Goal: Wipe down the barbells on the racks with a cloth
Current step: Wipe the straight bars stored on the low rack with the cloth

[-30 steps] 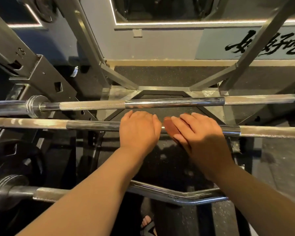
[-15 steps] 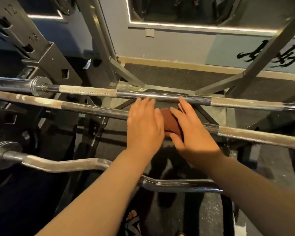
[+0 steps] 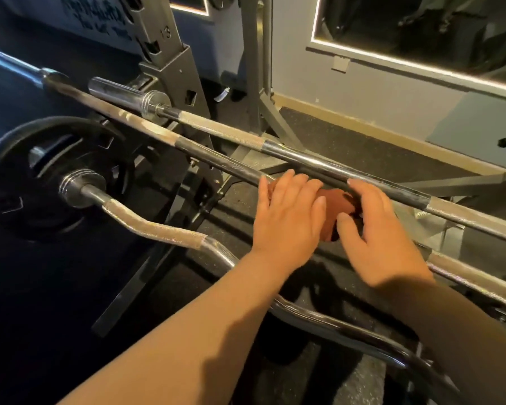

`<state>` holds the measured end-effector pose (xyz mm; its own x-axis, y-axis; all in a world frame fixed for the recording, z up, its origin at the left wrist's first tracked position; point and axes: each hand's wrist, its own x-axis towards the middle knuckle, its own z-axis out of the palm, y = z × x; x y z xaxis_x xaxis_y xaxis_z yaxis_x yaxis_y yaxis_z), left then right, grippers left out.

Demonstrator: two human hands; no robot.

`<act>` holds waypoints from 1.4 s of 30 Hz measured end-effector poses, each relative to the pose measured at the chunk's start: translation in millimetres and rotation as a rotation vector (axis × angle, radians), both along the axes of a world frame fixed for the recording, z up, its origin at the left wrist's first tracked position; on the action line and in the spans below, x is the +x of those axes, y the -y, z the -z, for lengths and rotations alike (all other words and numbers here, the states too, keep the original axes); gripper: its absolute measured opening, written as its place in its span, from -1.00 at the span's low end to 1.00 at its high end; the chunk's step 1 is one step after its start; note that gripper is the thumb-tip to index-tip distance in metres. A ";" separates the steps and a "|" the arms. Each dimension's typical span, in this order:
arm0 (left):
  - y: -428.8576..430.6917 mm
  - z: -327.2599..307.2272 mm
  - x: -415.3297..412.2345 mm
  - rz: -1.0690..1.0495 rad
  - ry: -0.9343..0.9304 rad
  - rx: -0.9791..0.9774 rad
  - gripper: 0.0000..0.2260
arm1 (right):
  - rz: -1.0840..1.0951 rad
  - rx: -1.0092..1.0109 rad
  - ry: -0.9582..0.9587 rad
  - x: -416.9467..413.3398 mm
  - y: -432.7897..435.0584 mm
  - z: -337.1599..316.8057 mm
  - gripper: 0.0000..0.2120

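**Hands on cloth (image 3: 338,204) at the middle barbell (image 3: 216,164)**

Nearest, the curl bar (image 3: 158,229) bends under both forearms. Beyond it, the left hand (image 3: 289,220) lies flat, pressing the red-brown cloth onto the middle barbell. The right hand (image 3: 376,235) pinches the cloth between thumb and fingers. The far barbell (image 3: 216,130) runs just past the fingertips, with a narrow gap between the bars.

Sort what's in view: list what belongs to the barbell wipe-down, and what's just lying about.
Job in hand:
- cloth
- left hand, resting on the cloth
- right hand, holding the cloth
- middle bar, under the cloth
- far bar
- curl bar

Just there:
- weight plate on the curl bar
- rack upright
- mirror
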<state>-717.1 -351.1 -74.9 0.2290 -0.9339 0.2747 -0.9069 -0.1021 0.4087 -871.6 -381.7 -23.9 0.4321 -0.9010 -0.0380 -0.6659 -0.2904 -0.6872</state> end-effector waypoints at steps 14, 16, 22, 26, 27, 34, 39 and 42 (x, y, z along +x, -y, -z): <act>22.0 -6.1 -9.1 -0.341 -0.588 0.016 -0.46 | -0.322 -0.188 -0.325 30.4 38.1 9.0 -0.53; 28.3 -5.8 13.7 -0.429 -0.585 -0.051 -0.48 | -0.326 -0.214 -0.382 34.0 37.5 8.3 -0.52; 42.8 -13.9 10.9 -0.592 -0.772 -0.137 -0.44 | -0.329 -0.223 -0.416 38.0 45.2 13.6 -0.47; 29.7 -13.5 -27.3 -0.480 -0.820 -0.119 -0.39 | -0.375 -0.243 -0.460 38.6 46.0 14.4 -0.48; 29.4 -11.1 -25.8 -0.460 -0.810 -0.121 -0.40 | -0.383 -0.242 -0.467 38.6 46.2 14.3 -0.49; 47.4 -7.9 29.7 -0.549 -0.717 -0.134 -0.48 | -0.422 -0.271 -0.444 36.0 53.2 19.1 -0.46; 47.5 -10.6 39.3 -0.545 -0.715 -0.119 -0.46 | -0.453 -0.232 -0.410 34.2 62.5 17.5 -0.48; 37.5 -11.5 25.0 -0.509 -0.703 -0.097 -0.42 | -0.425 -0.309 -0.430 35.4 60.1 20.4 -0.51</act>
